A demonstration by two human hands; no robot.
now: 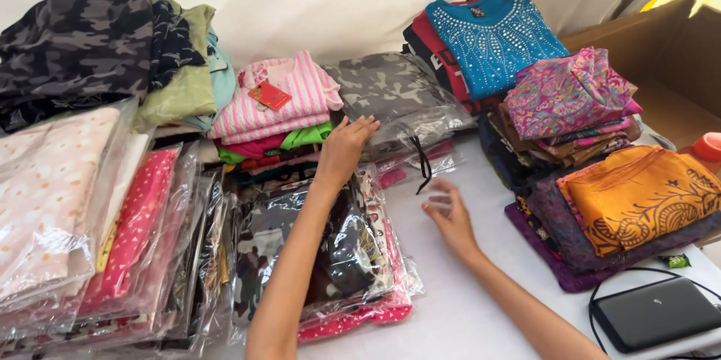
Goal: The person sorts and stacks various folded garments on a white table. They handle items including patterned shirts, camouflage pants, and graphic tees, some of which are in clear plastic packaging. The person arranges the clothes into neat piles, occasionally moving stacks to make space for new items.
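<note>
grey camo pack: bagged folded garment, grey camouflage print, on the white table at centre back, resting on a low stack of other bagged clothes; a black drawstring hangs off its front edge.
left hand: open, fingers spread flat, fingertips touching the pack's near-left corner; holding nothing.
right hand: open, loosely curled, hovering just over bare table right of the pack; empty as far as i can tell, fingers blurred.
step in hand: looks like reach/first contact on the pack, no grip closed yet.
next move needs: judgement only, fingers under the slippery plastic edge, second hand to steady it.
near: pink striped top with a red tag just left; bagged patterned stack under the left forearm.
further out: teal beaded top, orange printed fabric, black case at right.
</note>
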